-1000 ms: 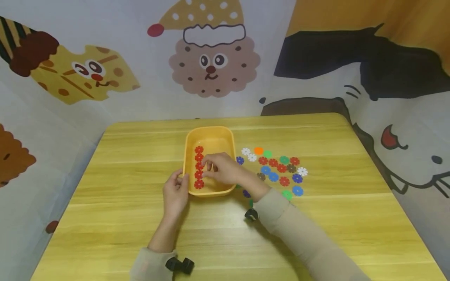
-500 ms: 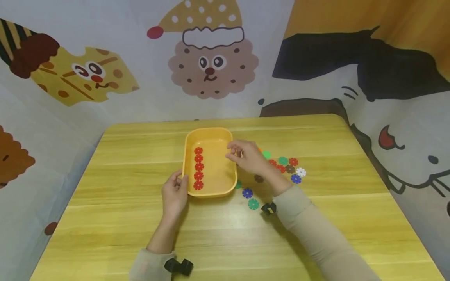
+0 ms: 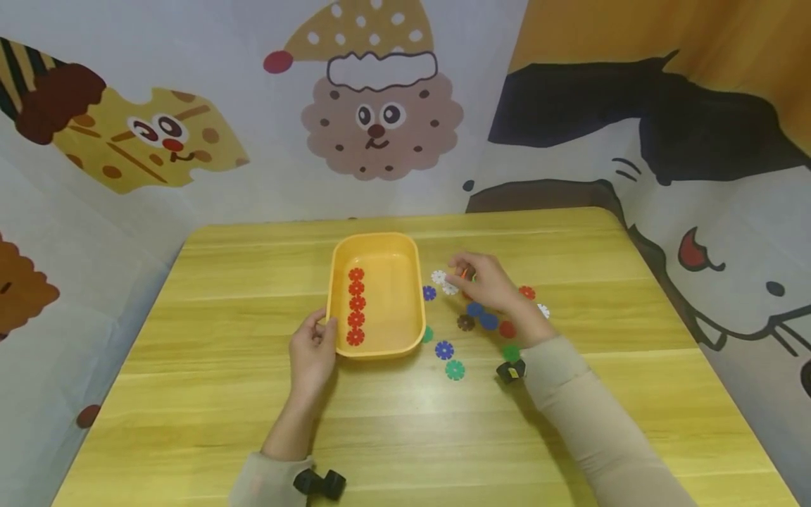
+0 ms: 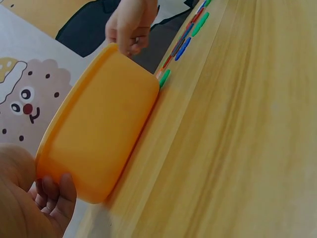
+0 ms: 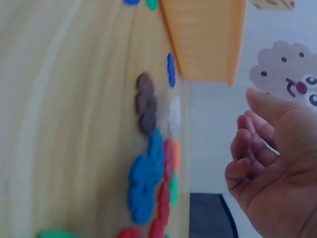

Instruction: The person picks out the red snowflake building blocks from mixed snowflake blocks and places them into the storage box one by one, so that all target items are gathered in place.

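Observation:
A yellow plastic tray [image 3: 394,303] stands on the table with several red snowflake discs [image 3: 357,303] lined up in a column along its left side. My left hand [image 3: 313,355] grips the tray's left wall near the front corner, fingers against the outside in the left wrist view. My right hand [image 3: 493,285] hovers over the loose discs right of the tray, its fingers loosely curled. No disc shows between those fingers in the right wrist view. Beneath and beside it lie white discs [image 3: 438,277] and blue discs [image 3: 488,321], partly covered by the hand.
Other loose snowflake discs are scattered on the wooden table [image 3: 393,429]: a brown one [image 3: 465,322], a dark blue one [image 3: 444,350] and a green one [image 3: 455,370] nearer the front. A cartoon-printed wall [image 3: 253,190] rises behind the table's far edge.
My right hand has left the tray's inside and moved right, over the loose discs. The left hand stays at the tray's left wall, and the red column looks the same.

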A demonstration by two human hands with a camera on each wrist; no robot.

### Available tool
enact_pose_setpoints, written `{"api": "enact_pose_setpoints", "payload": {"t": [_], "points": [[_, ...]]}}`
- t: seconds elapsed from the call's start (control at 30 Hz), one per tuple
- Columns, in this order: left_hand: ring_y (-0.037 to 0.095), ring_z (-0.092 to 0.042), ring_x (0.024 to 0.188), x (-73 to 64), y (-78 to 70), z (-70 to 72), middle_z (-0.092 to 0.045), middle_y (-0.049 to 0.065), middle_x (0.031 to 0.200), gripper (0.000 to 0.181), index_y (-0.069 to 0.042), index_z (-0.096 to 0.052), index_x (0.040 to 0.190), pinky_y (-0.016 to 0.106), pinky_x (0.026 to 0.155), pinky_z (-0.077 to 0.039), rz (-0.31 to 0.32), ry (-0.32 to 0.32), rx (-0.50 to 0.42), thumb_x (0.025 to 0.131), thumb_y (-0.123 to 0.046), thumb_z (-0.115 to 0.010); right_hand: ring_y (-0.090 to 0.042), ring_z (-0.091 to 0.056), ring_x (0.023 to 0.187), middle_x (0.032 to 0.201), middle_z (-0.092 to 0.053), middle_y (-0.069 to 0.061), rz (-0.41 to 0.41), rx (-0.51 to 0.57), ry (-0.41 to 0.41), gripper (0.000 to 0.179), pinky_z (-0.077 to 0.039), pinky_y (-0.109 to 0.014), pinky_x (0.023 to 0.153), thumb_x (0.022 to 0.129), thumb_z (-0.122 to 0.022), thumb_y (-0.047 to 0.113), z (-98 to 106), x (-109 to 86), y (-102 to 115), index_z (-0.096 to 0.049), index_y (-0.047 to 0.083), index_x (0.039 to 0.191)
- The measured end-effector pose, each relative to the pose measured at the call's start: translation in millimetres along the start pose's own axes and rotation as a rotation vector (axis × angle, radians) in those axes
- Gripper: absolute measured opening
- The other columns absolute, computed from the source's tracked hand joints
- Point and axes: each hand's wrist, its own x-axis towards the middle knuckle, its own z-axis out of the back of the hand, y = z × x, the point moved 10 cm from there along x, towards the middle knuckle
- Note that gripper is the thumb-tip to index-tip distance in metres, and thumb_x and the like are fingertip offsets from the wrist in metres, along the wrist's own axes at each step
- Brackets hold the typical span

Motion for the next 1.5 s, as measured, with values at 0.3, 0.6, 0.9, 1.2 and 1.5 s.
{"api": "enact_pose_setpoints", "payload": {"t": [0.3,0.6,0.9,1.2,1.5], "points": [[0.016,-0.052,0.058,-1.8,-0.3,2.0,-0.059,0.014,0.080,0.034,-0.002,-0.062,0.131,0.021,0.047,-0.046,-0.013,-0.002,0.001,0.103,-0.020,-0.060,-0.020,-0.058,0.075,0.090,-0.063,-0.007,-0.116,-0.045,0.121,0.027,-0.053,-0.033,0.066,0.093,-0.076,0.015,-4.6,-11.8,-39.6,-0.067,0.001,0.114],[0.016,-0.050,0.058,-8.1,3.1,6.2,-0.058,0.012,0.080,0.032,-0.003,-0.063,0.130,0.021,0.046,-0.043,-0.007,-0.004,0.012,0.103,-0.020,-0.060,-0.022,-0.053,0.077,0.084,-0.060,-0.006,-0.142,-0.143,0.169,0.029,-0.048,-0.037,0.072,0.090,-0.079,0.017,-3.1,-18.5,-53.7,-0.068,0.002,0.113],[0.015,-0.051,0.058,-10.0,6.0,4.8,-0.059,0.013,0.081,0.033,-0.003,-0.062,0.131,0.021,0.046,-0.044,0.010,0.002,0.015,0.103,-0.021,-0.060,-0.021,-0.054,0.073,0.084,-0.062,-0.007,-0.226,-0.149,0.178,0.023,-0.047,-0.032,0.064,0.093,-0.076,0.020,-2.6,-17.7,-59.9,-0.069,0.002,0.106],[0.015,-0.050,0.058,-11.6,7.6,4.1,-0.058,0.011,0.080,0.031,-0.005,-0.063,0.129,0.021,0.046,-0.043,0.016,-0.003,0.024,0.103,-0.022,-0.060,-0.027,-0.058,0.087,0.097,-0.065,-0.011,-0.259,-0.155,0.179,0.025,-0.053,-0.039,0.077,0.090,-0.077,0.020,-5.6,-11.9,-59.6,-0.064,0.004,0.103],[0.015,-0.050,0.057,-11.7,6.2,4.3,-0.059,0.014,0.081,0.031,-0.004,-0.063,0.129,0.021,0.046,-0.044,0.003,-0.006,0.008,0.103,-0.021,-0.060,-0.024,-0.062,0.076,0.099,-0.069,-0.010,-0.241,-0.063,0.186,0.033,-0.054,-0.034,0.072,0.091,-0.077,0.014,-11.1,-11.0,-57.1,-0.059,0.006,0.117]]}}
